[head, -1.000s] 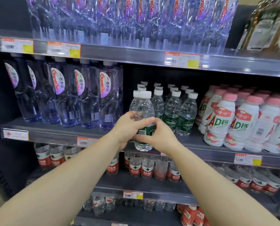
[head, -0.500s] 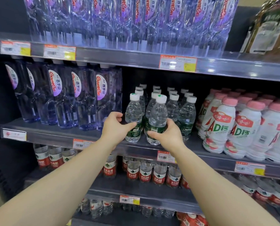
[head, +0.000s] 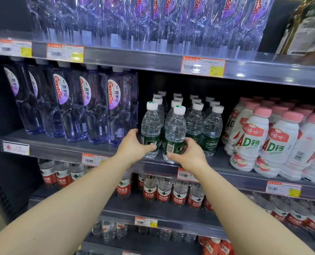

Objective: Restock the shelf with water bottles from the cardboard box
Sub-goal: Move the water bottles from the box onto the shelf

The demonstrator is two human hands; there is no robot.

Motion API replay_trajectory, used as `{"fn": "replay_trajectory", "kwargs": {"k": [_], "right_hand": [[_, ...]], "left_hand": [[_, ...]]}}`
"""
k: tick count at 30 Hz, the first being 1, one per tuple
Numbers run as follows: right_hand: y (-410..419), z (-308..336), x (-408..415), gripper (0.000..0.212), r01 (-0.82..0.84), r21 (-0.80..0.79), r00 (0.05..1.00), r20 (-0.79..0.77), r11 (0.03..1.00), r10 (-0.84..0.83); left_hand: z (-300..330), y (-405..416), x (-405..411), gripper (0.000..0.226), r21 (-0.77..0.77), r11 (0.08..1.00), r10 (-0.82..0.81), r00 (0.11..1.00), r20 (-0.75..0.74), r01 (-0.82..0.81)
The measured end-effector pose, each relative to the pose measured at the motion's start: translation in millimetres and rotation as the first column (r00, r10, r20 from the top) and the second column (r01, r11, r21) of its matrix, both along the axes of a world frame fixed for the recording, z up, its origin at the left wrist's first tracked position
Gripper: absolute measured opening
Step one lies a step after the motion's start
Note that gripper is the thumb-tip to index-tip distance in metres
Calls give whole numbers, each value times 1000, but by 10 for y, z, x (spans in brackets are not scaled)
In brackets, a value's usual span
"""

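Observation:
Two small clear water bottles with white caps and green labels stand at the front of the middle shelf (head: 226,170). My left hand (head: 132,144) wraps the lower part of the left bottle (head: 150,124). My right hand (head: 188,153) grips the right bottle (head: 175,129) around its green label. Both bottles are upright, their bases at the shelf's front edge. Behind them stand several rows of the same green-label bottles (head: 212,129). The cardboard box is out of view.
Tall purple-label water bottles (head: 83,111) stand left of the green ones; white AD drink bottles with pink caps (head: 252,140) stand to the right. Red-label bottles (head: 164,192) fill the shelf below. Wrapped bottle packs (head: 143,23) sit on the top shelf.
One second ago both hands held a single bottle in front of the shelf. Now two bottles stand on the shelf edge, one in each hand, pushed further in.

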State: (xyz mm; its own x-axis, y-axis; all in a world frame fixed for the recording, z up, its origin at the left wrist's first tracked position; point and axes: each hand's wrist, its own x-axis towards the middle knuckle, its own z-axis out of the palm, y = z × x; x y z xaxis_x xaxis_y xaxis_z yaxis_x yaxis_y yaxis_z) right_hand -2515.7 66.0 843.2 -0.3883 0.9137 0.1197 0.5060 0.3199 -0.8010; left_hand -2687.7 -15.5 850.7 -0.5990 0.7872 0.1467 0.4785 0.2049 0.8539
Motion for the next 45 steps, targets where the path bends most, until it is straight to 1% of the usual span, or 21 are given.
{"fn": "replay_trajectory", "kwargs": {"k": [3,6,9,12,15,20,25,30,36,39,45], "right_hand": [[-50,-24,-70,80,45,32,999,16,998,-46],[-81,-62,-129,80,71,51,996,47,996,-74],[-67,-72,-108,79,42,50,998,52,998,-44],[-68,-59,-83,81,26,36,999,45,999,-28],[-91,-62,-108,84,56,47,997,54,997,-59],[-88,-78,-174,78,91,69,992,81,993,-97],[-24,-104,-222,73,91,84,985,140,992,-102],[44,-127,-251,82,78,76,981,171,994,-90],[84,-108,-249,85,59,57,977,199,997,-69],[107,-109,-241,85,47,50,974,218,998,-57],[124,-96,-231,90,25,37,966,256,999,-34]], "left_hand": [[-57,48,36,74,-60,997,-46,997,-56,42],[-100,52,45,58,-80,997,-13,994,-110,4],[-98,30,33,52,-86,996,0,992,-123,-10],[-104,23,10,53,-82,997,-4,993,-118,-5],[-114,25,-2,54,-93,996,-6,990,-138,-7],[-128,18,-14,57,-94,996,-15,987,-159,0],[-130,14,-5,57,-86,996,-15,987,-157,1],[-133,17,9,55,-87,996,-13,988,-155,-1],[-105,22,57,54,-97,995,-4,988,-157,-12],[-95,27,79,58,-111,994,8,989,-150,-25],[-102,-39,119,74,-112,992,40,990,-132,-54]]}}
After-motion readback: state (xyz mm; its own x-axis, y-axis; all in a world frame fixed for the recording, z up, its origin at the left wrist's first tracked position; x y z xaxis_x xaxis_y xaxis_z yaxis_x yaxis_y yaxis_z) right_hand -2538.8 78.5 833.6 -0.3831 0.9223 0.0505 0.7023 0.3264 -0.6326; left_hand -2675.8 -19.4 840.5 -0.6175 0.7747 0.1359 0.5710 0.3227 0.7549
